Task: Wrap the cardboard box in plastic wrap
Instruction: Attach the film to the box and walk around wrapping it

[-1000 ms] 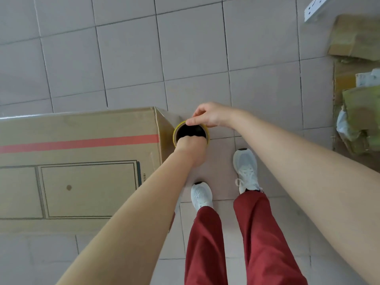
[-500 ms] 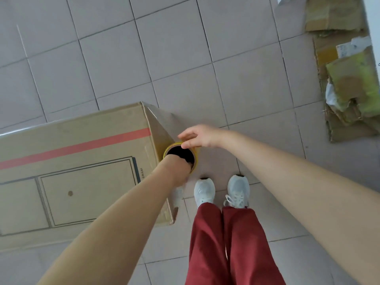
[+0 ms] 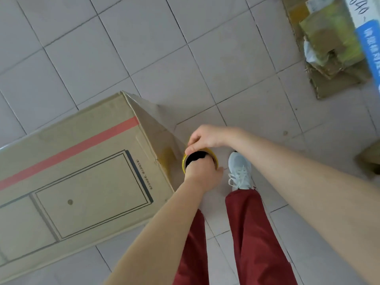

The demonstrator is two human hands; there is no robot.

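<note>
Standing at the right end of the cardboard box (image 3: 82, 171), you hold the plastic wrap roll (image 3: 215, 159) just beside that end face, its yellow-rimmed core opening turned up toward you. Your left grip (image 3: 202, 171) comes in from the side nearer to you and clasps the roll, with the fingers disappearing into the dark hollow of the core. Your right grip (image 3: 207, 138) reaches in from the side farther from the box and closes its thumb and curled fingers over the top rim of the same roll. A sheet of clear film (image 3: 158, 128) seems to run taut from the box's far upper corner down to the roll, lying across the end face. The box itself lies long and flat on the tiled floor (image 3: 144, 48), with a red stripe along its top and a printed rectangle below that. One white shoe (image 3: 239, 171) and red trousers (image 3: 253, 233) show just right of the box. Well beyond its right end lies a heap of crumpled cardboard scraps (image 3: 329, 48), with a blue-and-white panel (image 3: 368, 48) beside them.
</note>
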